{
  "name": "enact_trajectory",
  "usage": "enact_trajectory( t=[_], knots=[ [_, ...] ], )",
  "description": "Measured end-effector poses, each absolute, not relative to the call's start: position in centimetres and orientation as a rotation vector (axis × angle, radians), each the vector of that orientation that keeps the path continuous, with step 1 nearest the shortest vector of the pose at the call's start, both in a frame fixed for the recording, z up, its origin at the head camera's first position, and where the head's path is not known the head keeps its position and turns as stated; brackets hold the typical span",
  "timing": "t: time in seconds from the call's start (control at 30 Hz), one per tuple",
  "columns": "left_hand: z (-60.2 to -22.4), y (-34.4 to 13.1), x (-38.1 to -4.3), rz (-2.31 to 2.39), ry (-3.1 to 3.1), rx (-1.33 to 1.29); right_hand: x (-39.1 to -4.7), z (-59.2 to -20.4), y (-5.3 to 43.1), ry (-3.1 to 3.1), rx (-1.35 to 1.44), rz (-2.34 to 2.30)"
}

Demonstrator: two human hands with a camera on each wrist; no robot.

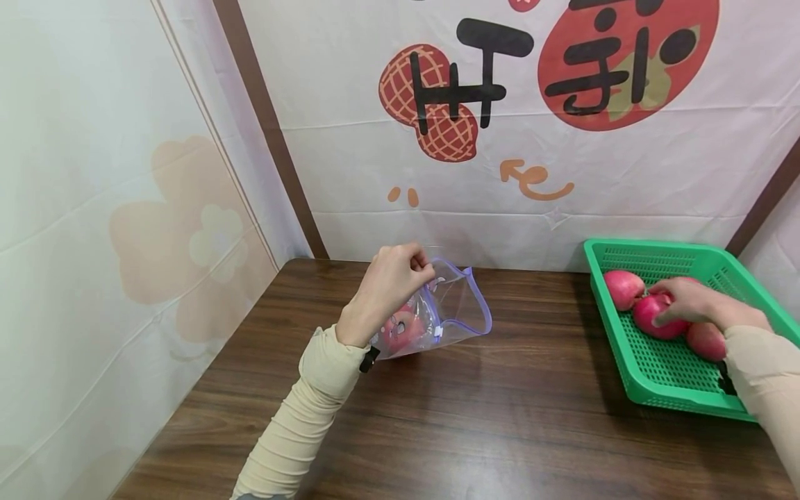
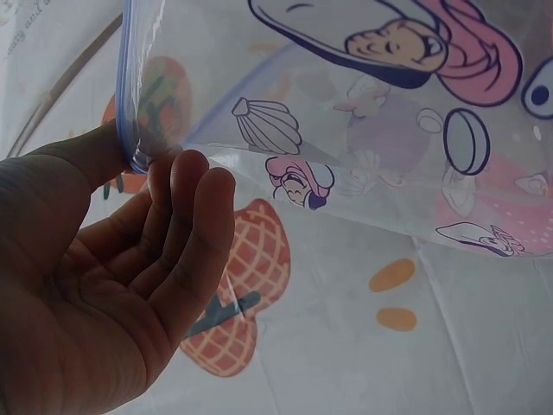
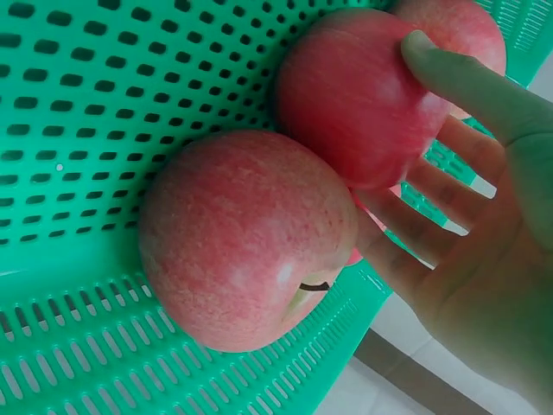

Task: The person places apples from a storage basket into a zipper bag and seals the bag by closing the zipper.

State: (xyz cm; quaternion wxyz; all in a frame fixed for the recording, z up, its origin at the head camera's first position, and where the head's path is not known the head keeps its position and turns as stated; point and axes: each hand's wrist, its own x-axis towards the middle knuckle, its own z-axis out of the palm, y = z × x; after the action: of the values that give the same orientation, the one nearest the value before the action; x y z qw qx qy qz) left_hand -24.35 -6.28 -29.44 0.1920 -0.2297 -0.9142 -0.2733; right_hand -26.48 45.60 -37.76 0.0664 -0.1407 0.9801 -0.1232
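Pinching clear bag (image 1: 434,312) mid-frame with left hand (image 1: 394,281), apparently holding it open; gripping apple (image 1: 655,318) with right hand (image 1: 695,303), frame right.

Lighting the head view brightly, washing out the curtain (image 1: 75,180) at left. Spreading a hazy sheen over the near tabletop (image 1: 487,403), glinting on the clear bag (image 1: 446,312), casting soft shadow beside the green basket (image 1: 675,398). Looking dimmer in the 2 wrist views: shading the left hand (image 2: 95,285), leaving mild highlights on the apples (image 3: 251,242).
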Motion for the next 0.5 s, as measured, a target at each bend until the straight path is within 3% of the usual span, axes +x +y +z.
enact_trajectory(
  t=[0.5],
  knots=[
    [-29.65, -6.26, -24.31, -0.779, -2.555, -0.660, -26.40, -38.08, 45.32, 2.973, -0.420, -0.344]
  ],
)
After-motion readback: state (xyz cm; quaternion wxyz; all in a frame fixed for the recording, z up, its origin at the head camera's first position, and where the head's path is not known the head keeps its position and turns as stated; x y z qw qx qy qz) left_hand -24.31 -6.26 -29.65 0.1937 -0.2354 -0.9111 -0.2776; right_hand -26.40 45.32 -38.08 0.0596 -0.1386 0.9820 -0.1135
